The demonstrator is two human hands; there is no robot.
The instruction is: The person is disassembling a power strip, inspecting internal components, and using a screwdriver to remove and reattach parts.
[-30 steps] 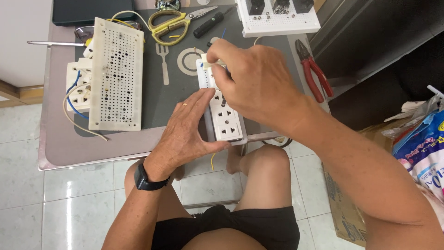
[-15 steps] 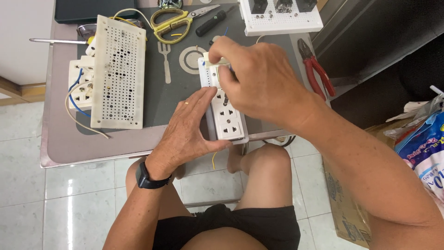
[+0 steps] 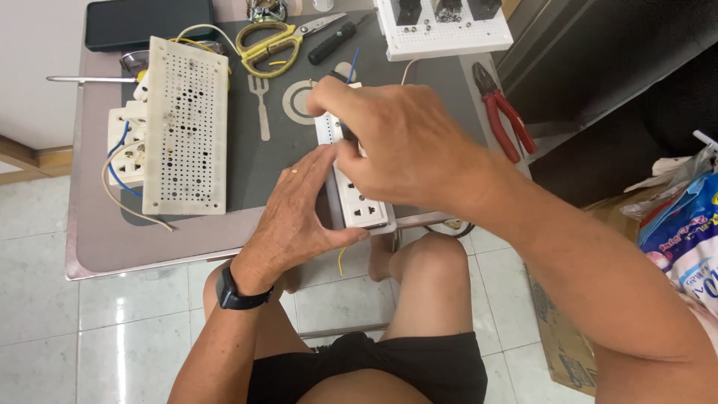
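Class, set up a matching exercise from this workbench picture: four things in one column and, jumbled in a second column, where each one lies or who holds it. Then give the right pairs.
Things
1. white socket strip
2. red-handled pliers
3. yellow-handled scissors
4. perforated white board

Places
A. at the table's right edge
B. on the left part of the dark mat
C. steadied by the left hand, with the right hand on top
D. at the far end of the table, handles to the left

Pairs: 1-C, 2-A, 3-D, 4-B
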